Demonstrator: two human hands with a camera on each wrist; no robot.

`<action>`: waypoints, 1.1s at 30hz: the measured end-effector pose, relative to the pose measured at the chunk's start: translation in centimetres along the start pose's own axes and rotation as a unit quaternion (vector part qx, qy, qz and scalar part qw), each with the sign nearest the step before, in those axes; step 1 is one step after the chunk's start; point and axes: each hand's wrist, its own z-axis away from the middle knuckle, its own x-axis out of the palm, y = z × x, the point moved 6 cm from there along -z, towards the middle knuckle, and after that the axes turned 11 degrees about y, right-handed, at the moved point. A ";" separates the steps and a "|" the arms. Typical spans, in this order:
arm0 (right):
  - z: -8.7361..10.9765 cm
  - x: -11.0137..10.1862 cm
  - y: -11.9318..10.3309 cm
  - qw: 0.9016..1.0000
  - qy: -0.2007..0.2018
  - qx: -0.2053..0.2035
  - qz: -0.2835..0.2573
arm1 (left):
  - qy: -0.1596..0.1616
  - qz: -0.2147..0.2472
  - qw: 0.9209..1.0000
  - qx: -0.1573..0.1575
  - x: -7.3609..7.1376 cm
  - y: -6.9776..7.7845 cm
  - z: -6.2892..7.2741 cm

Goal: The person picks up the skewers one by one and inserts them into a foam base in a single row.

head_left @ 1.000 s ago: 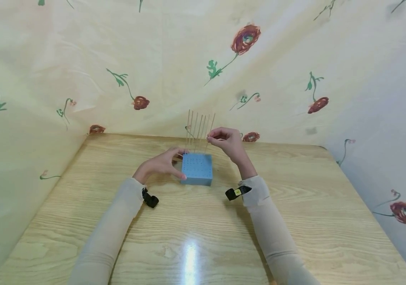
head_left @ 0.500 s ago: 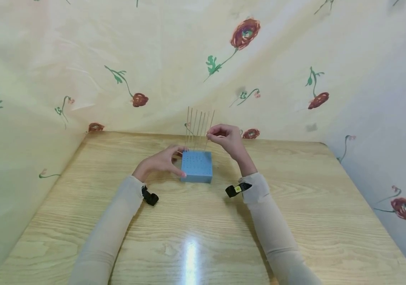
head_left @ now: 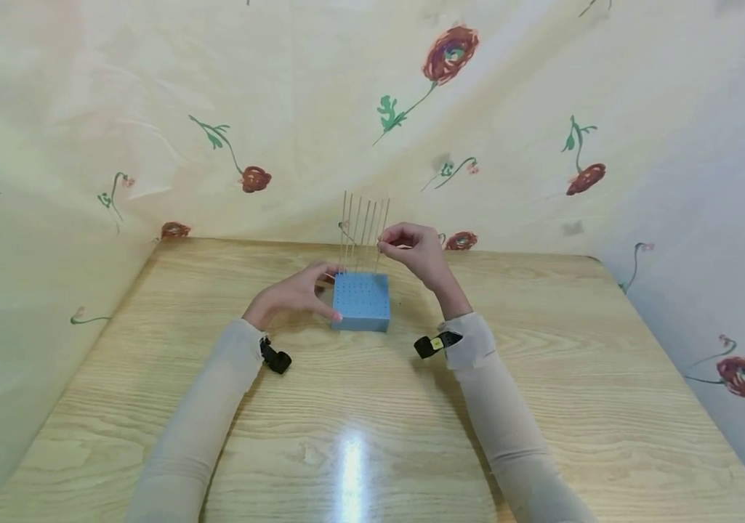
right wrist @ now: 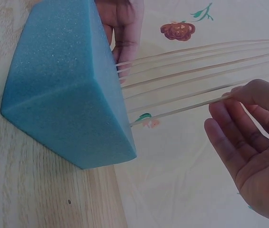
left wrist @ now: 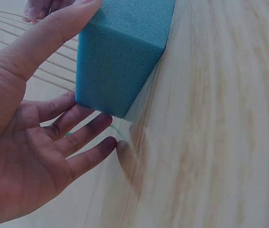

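A blue foam block (head_left: pixel 361 298), its top dotted with small holes, sits on the wooden table. Several thin wooden sticks (right wrist: pixel 172 77) stand in a row along its far edge. My left hand (head_left: pixel 296 292) holds the block from the left, thumb at the near corner and fingers round the far side. In the left wrist view, the lower fingers are spread beside the block. Thumb and forefinger of my right hand (head_left: pixel 418 254) pinch the rightmost stick (right wrist: pixel 177 112) partway up, its lower end at the block's top face.
Cream cloth (head_left: pixel 320 109) printed with red flowers hangs behind the table (head_left: pixel 280 436) and along both sides. A black wrist camera (head_left: pixel 275 357) is strapped to the left sleeve, another camera (head_left: pixel 436 344) to the right.
The whole head view has shifted slightly, so the scene sits higher. The pinched stick leans a little less to the right. Both hands keep their holds.
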 end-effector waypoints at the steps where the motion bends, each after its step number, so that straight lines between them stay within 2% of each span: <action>1: 0.0 0.0 0.0 1.000 0.000 -0.001 -0.001 | 0.000 0.000 1.000 0.000 0.0 0.0 0.0; 21: 0.4 0.6 0.1 1.000 -0.021 -0.002 -0.007 | 0.000 -0.023 1.000 0.001 0.0 -0.3 0.4; 33: 0.4 0.6 0.2 0.999 -0.043 -0.008 -0.008 | -0.010 -0.027 1.000 0.010 0.1 0.2 0.7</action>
